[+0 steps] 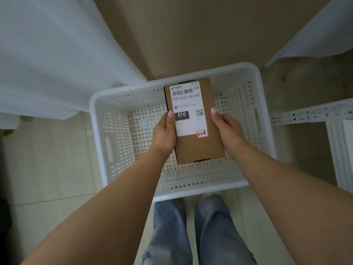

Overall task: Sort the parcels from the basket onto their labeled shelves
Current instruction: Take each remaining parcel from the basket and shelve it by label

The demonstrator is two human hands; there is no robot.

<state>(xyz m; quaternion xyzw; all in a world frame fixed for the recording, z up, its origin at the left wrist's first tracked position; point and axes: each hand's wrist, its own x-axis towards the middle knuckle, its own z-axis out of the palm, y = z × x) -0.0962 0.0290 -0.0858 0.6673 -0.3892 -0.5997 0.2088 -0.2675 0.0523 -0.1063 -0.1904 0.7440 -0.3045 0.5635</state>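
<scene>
Between left hand (164, 131) and right hand (228, 130), gripped along both long edges: flat rectangular cardboard parcel (194, 123), smooth white label (188, 109), sticker marked 3-3-8. Beneath the hands, perforated white plastic basket (118, 134). Beyond, plain brown cardboard (191, 35).

Bare forearms, no sleeves; short plain nails on fingers (170, 114); faded light-blue jeans (208, 232).

Parcel (198, 146) held above basket (122, 96), between left hand (165, 133) on its left edge and right hand (228, 131) on its right. Basket on floor (47, 159), just ahead of the person's legs (191, 232). Shelf frame (309, 113) right of basket; large carton (191, 35) behind it.
</scene>
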